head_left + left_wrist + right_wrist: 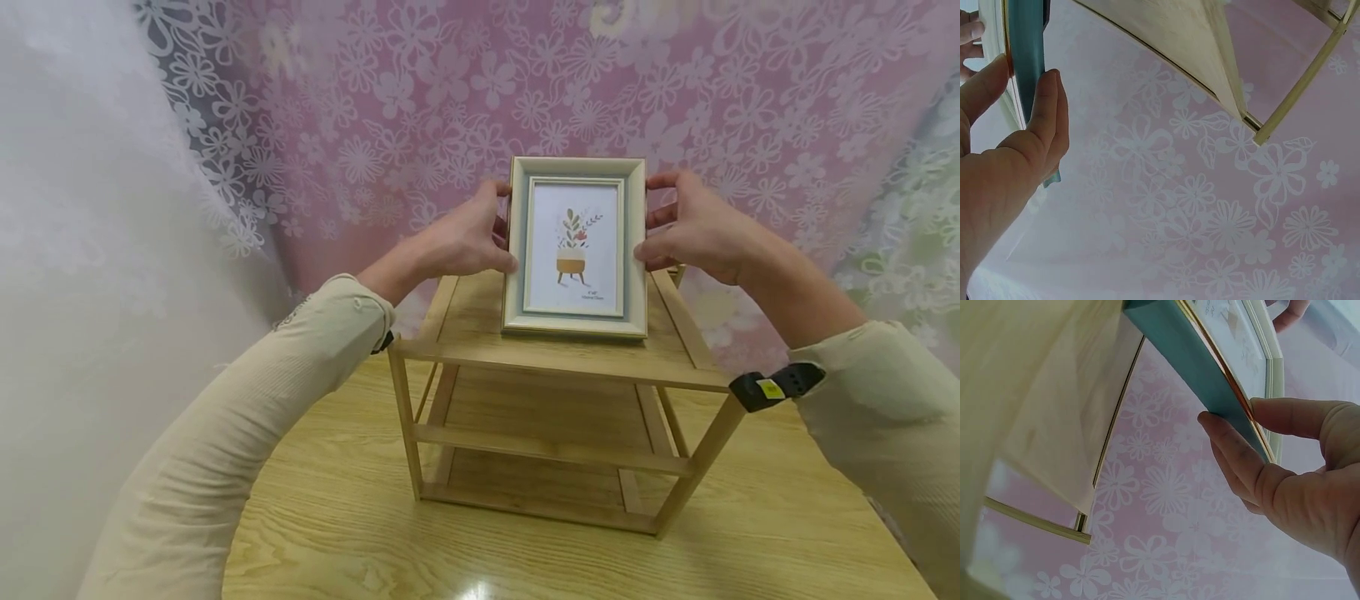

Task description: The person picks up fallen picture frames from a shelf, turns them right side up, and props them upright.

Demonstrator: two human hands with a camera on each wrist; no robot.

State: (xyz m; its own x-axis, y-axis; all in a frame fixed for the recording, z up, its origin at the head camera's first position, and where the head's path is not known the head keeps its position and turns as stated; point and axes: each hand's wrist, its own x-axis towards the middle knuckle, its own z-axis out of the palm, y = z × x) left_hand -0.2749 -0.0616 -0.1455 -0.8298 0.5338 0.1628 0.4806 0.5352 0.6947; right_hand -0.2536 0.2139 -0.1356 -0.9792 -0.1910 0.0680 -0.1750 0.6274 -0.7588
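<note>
A cream and blue-green picture frame [573, 326] with thin gold edging stands nearly upright over the top board of a small wooden shelf [472, 312]. Its print shows a potted plant on a legged stand. My left hand [474, 232] pinches the frame's left side, thumb at the front and fingers behind. On the opposite side my right hand [701, 227] grips the edge the same way. The frame's teal side [1025, 44] shows between thumb and fingers in the left wrist view, and the right wrist view shows the other teal side [1191, 375] likewise held.
The shelf has a middle board [540, 408] and a bottom board [525, 486], and stands on a wood-grain surface [337, 533]. Behind hangs a pink flowered curtain [420, 100]. White fabric [97, 208] hangs at the left. A black wrist strap [776, 386] sits by the right sleeve.
</note>
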